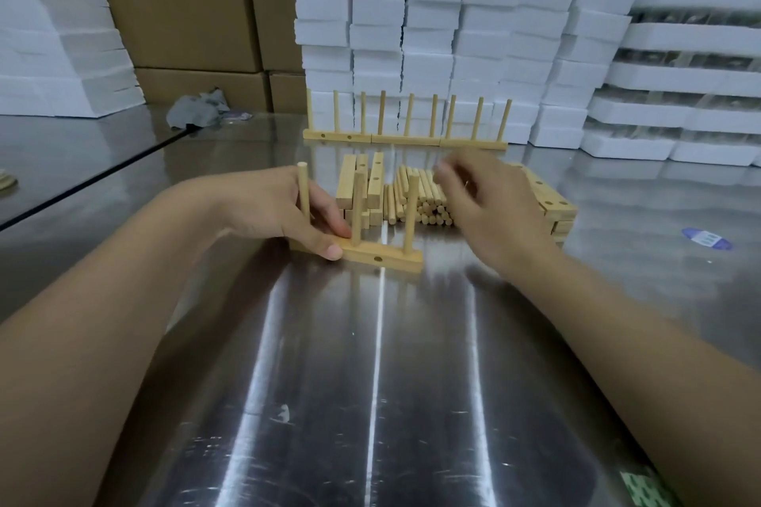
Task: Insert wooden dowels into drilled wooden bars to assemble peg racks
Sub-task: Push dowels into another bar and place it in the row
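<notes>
A drilled wooden bar (383,258) lies on the steel table in front of me with three dowels standing upright in it; one of them is the right dowel (411,214). My left hand (288,210) grips the bar's left end, thumb on its front face. My right hand (490,202) hovers, blurred, over the pile of loose dowels (412,198) behind the bar; whether it holds a dowel I cannot see. Loose bars (362,185) are stacked left of the pile, more bars (552,206) right of it.
Finished peg racks (405,136) stand in a row at the back. Behind them rise stacks of white foam blocks (453,33) and cardboard boxes (185,12). A grey rag (197,111) lies at the back left, a blue sticker (706,239) at the right.
</notes>
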The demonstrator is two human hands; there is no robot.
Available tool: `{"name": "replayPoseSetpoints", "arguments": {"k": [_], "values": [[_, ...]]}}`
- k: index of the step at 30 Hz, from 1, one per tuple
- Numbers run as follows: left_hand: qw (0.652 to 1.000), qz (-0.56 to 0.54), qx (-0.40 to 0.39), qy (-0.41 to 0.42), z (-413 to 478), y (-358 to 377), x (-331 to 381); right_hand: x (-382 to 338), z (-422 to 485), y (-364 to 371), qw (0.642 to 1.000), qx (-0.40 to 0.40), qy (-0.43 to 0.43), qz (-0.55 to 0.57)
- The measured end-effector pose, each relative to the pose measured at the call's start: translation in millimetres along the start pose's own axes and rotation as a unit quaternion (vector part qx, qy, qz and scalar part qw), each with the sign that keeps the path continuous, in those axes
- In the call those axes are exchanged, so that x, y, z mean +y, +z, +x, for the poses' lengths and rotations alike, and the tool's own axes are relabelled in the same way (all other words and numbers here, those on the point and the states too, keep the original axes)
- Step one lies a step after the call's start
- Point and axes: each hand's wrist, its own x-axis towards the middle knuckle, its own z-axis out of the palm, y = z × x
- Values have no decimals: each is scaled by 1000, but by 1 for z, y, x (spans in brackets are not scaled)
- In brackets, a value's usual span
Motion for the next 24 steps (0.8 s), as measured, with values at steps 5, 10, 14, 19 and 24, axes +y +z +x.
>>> {"name": "replayPoseSetpoints", "arguments": {"k": [5,10,14,19,24], "values": [[999,-10,-20,-24,-5,-7,-5,6,2,17,978,-107,-88,-155],[999,-12,-22,-25,-4,-7,-6,0,8,23,968,-103,-140,-182],[999,-10,-23,-24,-4,-7,-4,-2,10,27,956,-98,-176,-212],[999,-23,-15,-21,-5,-4,-4,-7,8,25,963,-63,-172,-196],[1000,-7,-18,-16,-6,-5,-2,-18,5,16,987,88,52,124]]}}
